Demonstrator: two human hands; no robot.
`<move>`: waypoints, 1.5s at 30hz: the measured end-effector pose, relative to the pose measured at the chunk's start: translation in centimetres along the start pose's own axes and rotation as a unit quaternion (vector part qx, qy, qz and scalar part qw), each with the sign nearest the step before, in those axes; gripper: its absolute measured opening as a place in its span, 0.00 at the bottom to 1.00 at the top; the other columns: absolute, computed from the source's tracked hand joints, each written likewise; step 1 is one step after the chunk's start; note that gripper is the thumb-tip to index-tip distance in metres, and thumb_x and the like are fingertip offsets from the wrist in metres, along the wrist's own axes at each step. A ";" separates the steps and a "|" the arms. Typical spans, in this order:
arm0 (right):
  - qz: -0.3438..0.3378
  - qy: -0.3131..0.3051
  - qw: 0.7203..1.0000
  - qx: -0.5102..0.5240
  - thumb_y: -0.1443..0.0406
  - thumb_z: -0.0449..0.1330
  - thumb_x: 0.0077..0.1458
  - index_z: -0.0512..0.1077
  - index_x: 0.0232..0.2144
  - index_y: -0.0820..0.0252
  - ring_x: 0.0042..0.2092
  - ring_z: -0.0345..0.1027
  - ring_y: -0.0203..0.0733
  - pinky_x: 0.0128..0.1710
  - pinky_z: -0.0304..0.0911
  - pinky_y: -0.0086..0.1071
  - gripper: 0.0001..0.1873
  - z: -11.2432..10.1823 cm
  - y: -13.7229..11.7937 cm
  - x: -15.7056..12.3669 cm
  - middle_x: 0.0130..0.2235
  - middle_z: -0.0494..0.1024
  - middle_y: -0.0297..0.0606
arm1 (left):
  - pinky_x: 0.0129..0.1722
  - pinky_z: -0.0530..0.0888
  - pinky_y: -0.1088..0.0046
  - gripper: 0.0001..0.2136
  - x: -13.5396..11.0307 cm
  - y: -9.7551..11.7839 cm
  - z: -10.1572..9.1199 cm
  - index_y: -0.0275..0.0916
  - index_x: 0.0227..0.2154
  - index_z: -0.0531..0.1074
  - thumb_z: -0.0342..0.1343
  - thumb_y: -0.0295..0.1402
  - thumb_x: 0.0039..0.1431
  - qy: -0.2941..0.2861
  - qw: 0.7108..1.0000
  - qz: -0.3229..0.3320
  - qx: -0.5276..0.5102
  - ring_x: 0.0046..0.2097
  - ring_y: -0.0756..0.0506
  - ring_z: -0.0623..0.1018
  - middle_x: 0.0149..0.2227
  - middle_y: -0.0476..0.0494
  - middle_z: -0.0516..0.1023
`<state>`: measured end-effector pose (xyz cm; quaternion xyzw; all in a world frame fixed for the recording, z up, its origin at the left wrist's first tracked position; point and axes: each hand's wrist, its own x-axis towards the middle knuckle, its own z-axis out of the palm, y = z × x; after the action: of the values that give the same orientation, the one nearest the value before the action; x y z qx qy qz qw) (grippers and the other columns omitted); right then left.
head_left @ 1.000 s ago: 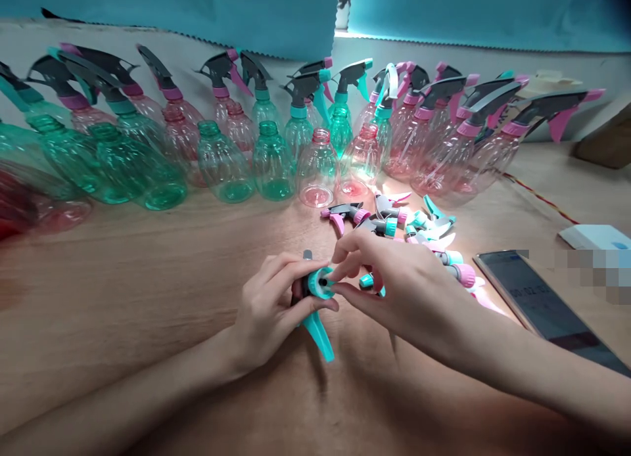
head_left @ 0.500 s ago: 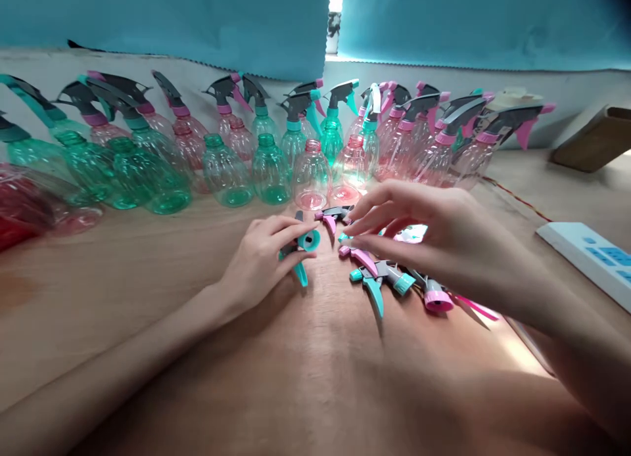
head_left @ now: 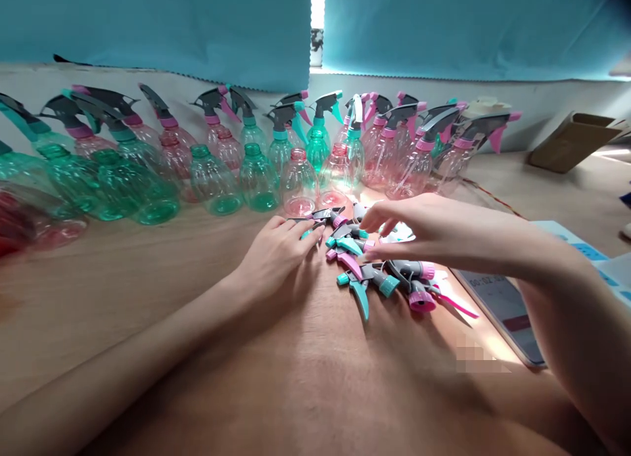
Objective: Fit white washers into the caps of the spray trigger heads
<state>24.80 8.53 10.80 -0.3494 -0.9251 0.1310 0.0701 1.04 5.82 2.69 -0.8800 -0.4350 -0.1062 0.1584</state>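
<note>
My left hand [head_left: 276, 252] lies palm down on the wooden table [head_left: 148, 298], its fingers curled over a teal spray head [head_left: 307, 233] of which only a sliver shows. My right hand [head_left: 414, 226] hovers over a pile of loose spray heads [head_left: 379, 278] in grey, teal and pink. Its fingers are spread and hold nothing, and the fingertips are close to the heads at the pile's left side. An open pink bottle [head_left: 298, 186] and an open green bottle [head_left: 259, 180] stand just behind the pile.
Rows of green and pink spray bottles [head_left: 123, 180] line the back of the table, many of them capped with triggers [head_left: 434, 124]. A phone [head_left: 503, 305] and a white power strip [head_left: 586, 251] lie at the right. A cardboard box [head_left: 572, 140] sits far right.
My left hand carried the teal spray head forward to the pile and lowered it onto the table. My right hand left that head and moved out over the pile, fingers spread.
</note>
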 end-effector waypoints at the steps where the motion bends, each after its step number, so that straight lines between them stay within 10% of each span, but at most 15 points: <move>1: -0.003 -0.020 1.000 -0.015 0.50 0.55 0.54 0.69 0.35 0.55 0.31 0.67 0.40 0.26 0.59 0.32 0.16 0.0 0.3 -0.1 0.32 0.74 0.34 | 0.43 0.65 0.63 0.18 -0.1 0.3 -0.1 0.32 0.50 0.67 0.53 0.23 0.56 0.009 1.000 -0.005 -0.010 0.45 0.39 0.74 0.48 0.35 0.74; 16: 0.002 -0.122 0.991 -0.054 0.64 0.55 0.52 0.59 0.31 0.56 0.28 0.59 0.34 0.23 0.51 0.27 0.05 -1.1 2.1 -0.7 0.29 0.66 0.29 | 0.38 0.72 0.70 0.11 -1.0 6.6 1.1 0.36 0.46 0.68 0.51 0.32 0.63 0.047 0.959 -0.029 -0.279 0.40 0.46 0.72 0.41 0.41 0.70; 28: -0.017 -0.118 0.992 -0.039 0.68 0.57 0.52 0.64 0.37 0.56 0.32 0.63 0.37 0.29 0.56 0.29 0.08 -1.0 1.7 -1.0 0.32 0.71 0.33 | 0.42 0.70 0.65 0.09 4.0 8.8 0.8 0.33 0.40 0.71 0.55 0.31 0.59 -0.014 0.980 0.023 -0.199 0.43 0.42 0.71 0.40 0.40 0.73; 37: -0.020 -0.044 0.995 -0.087 0.66 0.53 0.57 0.69 0.39 0.58 0.35 0.66 0.40 0.30 0.54 0.29 0.08 1.8 1.6 2.3 0.36 0.74 0.38 | 0.42 0.65 0.67 0.09 0.7 9.6 -0.9 0.35 0.43 0.69 0.52 0.23 0.60 -0.043 0.988 0.080 -0.124 0.41 0.44 0.71 0.40 0.43 0.74; 45: -0.022 -0.057 0.994 -0.092 0.66 0.54 0.54 0.71 0.30 0.60 0.30 0.65 0.38 0.26 0.50 0.28 0.06 5.1 1.3 3.9 0.28 0.74 0.37 | 0.41 0.66 0.65 0.09 -2.2 8.1 -2.6 0.37 0.35 0.70 0.58 0.24 0.51 -0.098 0.973 0.003 -0.207 0.41 0.42 0.69 0.36 0.45 0.72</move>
<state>21.63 11.08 5.72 -0.3261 -0.9431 0.0635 -0.0119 6.03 -1.37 2.90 -0.9011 -0.4142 -0.1073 -0.0705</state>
